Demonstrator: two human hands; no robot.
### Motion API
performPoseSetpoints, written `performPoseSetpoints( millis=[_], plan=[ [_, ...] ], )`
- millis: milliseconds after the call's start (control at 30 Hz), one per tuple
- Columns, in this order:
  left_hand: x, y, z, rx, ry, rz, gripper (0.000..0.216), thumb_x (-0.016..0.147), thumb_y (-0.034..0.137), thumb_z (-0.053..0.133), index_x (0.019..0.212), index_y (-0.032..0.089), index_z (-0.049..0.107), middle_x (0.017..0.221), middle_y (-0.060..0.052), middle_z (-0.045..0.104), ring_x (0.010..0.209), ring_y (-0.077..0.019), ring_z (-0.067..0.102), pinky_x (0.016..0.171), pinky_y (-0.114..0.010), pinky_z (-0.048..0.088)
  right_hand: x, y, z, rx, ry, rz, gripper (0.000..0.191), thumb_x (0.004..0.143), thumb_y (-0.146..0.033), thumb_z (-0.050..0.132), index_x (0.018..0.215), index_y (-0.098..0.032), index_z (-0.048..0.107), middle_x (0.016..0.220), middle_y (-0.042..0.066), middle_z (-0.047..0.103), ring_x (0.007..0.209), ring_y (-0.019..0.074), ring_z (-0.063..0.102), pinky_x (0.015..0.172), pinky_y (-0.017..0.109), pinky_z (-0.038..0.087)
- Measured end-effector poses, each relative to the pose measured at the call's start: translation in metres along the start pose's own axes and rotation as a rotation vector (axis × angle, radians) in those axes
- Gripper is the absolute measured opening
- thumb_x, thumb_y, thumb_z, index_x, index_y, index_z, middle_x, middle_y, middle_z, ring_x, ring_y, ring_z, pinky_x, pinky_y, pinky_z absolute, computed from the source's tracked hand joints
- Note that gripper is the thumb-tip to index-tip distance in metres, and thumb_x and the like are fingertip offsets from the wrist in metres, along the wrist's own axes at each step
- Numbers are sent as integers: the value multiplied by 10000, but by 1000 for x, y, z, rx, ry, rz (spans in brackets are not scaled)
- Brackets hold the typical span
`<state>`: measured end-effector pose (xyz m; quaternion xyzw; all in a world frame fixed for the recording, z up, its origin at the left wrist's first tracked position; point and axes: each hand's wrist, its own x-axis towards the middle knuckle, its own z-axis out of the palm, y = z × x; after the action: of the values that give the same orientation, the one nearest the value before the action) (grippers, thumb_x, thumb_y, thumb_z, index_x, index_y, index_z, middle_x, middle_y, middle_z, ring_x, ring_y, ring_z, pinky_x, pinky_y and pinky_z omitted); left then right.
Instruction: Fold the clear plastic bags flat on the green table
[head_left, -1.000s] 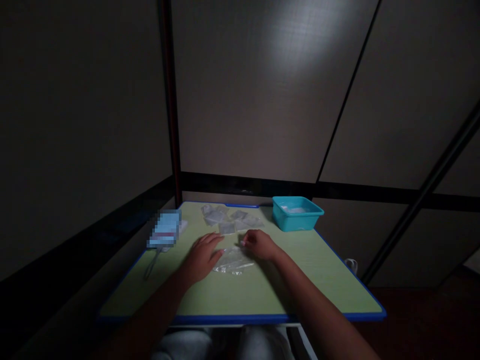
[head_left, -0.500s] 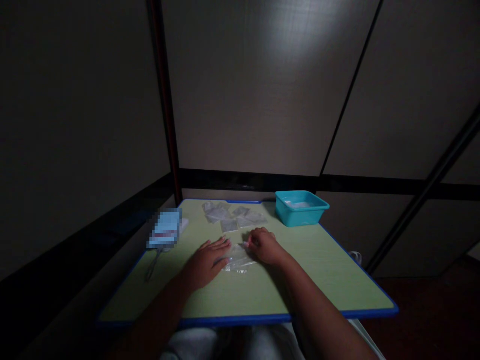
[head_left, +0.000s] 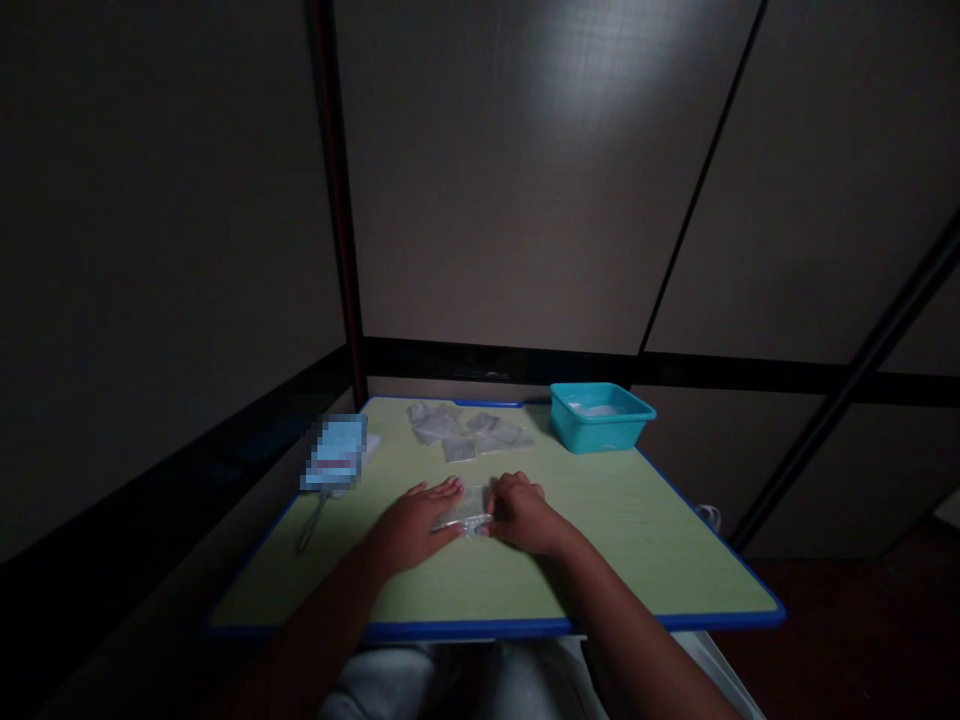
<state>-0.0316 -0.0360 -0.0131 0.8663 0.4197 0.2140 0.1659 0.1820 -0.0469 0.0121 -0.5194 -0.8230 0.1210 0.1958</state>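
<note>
A clear plastic bag (head_left: 474, 506) lies between my hands on the light green tabletop (head_left: 615, 540), with crinkled film along its near edge. My left hand (head_left: 411, 524) rests over the bag's left side, fingers stretched out and thumb apart. At the right side, my right hand (head_left: 528, 516) is closed, its curled fingers and thumb at the bag's near right corner. Farther back lie several flat, translucent packets (head_left: 459, 448), some overlapping.
A turquoise plastic basin (head_left: 600, 430) with pale contents stands at the back right. On the left edge sits a blurred blue phone-like object (head_left: 334, 455) with a strap (head_left: 311, 525). Walls (head_left: 487, 200) rise behind and to the left.
My right hand has moved slightly nearer to me, its thumb now at the bag's near edge. The bag looks narrower and flatter, its film gathered. My left hand stays almost in place.
</note>
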Motion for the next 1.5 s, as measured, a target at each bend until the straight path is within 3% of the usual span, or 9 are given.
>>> performPoseSetpoints(
  millis=[233, 667, 867, 967, 1100, 1267, 1367, 1500],
  plan=[
    [0, -2, 1, -16, 22, 11, 506, 781, 449, 524, 1257, 298, 447, 1349, -29, 408, 1255, -193, 354, 1065, -385, 190, 0, 0, 1, 94, 6, 7, 65, 663, -227, 651, 716, -216, 616, 812, 5, 571, 880, 190, 445, 725, 299, 278],
    [1, -5, 4, 126, -3, 47, 472, 839, 445, 428, 1287, 297, 401, 1368, -17, 383, 1266, -174, 336, 1054, -404, 233, 7, 1, 0, 318, 250, -98, 32, 740, -191, 561, 727, -190, 590, 785, 17, 593, 842, 168, 486, 768, 293, 343],
    [1, -4, 3, 144, -19, 34, 459, 851, 400, 414, 1295, 283, 391, 1369, -20, 382, 1269, -170, 330, 1053, -411, 233, 14, 4, 9, 604, 183, -68, 79, 776, -234, 529, 719, -179, 527, 696, -10, 568, 664, 121, 500, 646, 246, 383],
    [2, -4, 4, 154, -16, 33, 436, 861, 347, 397, 1291, 272, 398, 1363, -20, 391, 1263, -161, 340, 1053, -408, 234, 15, 5, 11, 719, 132, -114, 118, 763, -252, 552, 853, -179, 528, 704, -20, 574, 653, 117, 508, 628, 237, 388],
    [2, -3, 4, 161, -11, 32, 419, 864, 280, 378, 1282, 280, 412, 1353, -11, 407, 1260, -152, 345, 1049, -397, 243, 11, 4, 9, 517, 106, -179, 353, 723, -199, 592, 1070, -219, 528, 772, -22, 597, 726, 131, 522, 723, 272, 363],
    [3, -2, 3, 161, -31, 34, 434, 859, 243, 370, 1290, 289, 398, 1367, -7, 385, 1268, -146, 330, 1049, -393, 241, 11, 0, 5, 110, 150, -224, 217, 731, -124, 540, 900, -234, 619, 867, 12, 615, 893, 176, 480, 804, 323, 269],
    [3, -2, 3, 158, -26, 37, 437, 858, 235, 366, 1289, 298, 396, 1363, 5, 392, 1266, -141, 332, 1050, -393, 240, 11, -1, 3, 45, 187, -247, 173, 728, -118, 526, 837, -221, 613, 894, 21, 582, 931, 179, 454, 788, 307, 260],
    [2, -3, 3, 141, -11, 38, 451, 852, 221, 374, 1295, 310, 382, 1369, 4, 383, 1263, -149, 338, 1046, -402, 246, 6, -3, 0, 66, 192, -287, 317, 659, -112, 548, 952, -232, 562, 975, 16, 538, 969, 188, 432, 792, 307, 257]
  ],
)
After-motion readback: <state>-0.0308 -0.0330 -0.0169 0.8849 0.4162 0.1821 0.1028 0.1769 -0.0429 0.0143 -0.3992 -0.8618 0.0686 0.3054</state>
